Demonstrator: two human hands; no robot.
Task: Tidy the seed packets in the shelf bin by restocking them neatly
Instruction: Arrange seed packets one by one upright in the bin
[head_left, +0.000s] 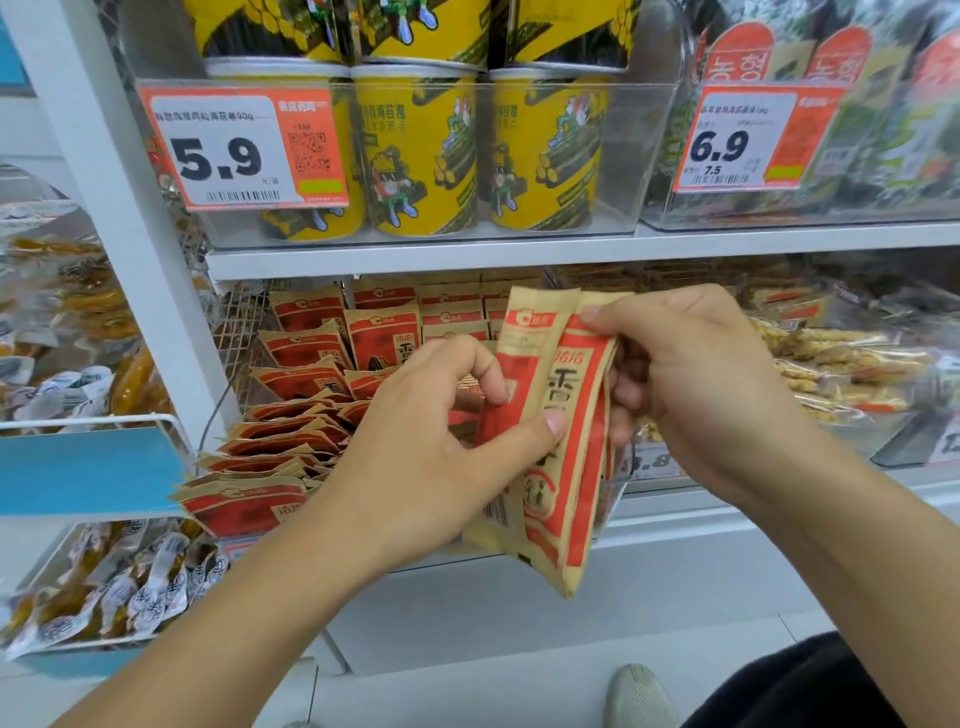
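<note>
A small stack of red-and-tan seed packets (558, 415) stands upright in front of the shelf bin, held between both hands. My left hand (431, 457) pinches the stack's left side with thumb and curled fingers. My right hand (696, 384) grips its right edge, the thumb on the top corner. Behind and to the left, the shelf bin (228, 332) holds several more seed packets (291, 441), some leaning upright at the back, others lying flat in an overlapping row toward the front.
Yellow snack cups (421, 156) sit in a clear bin on the shelf above, with a 5.9 price tag (239, 150). Clear-wrapped snacks (841, 369) fill the bin to the right. A blue-fronted basket (88, 467) of packaged snacks stands left. A shoe (641, 696) shows on the floor.
</note>
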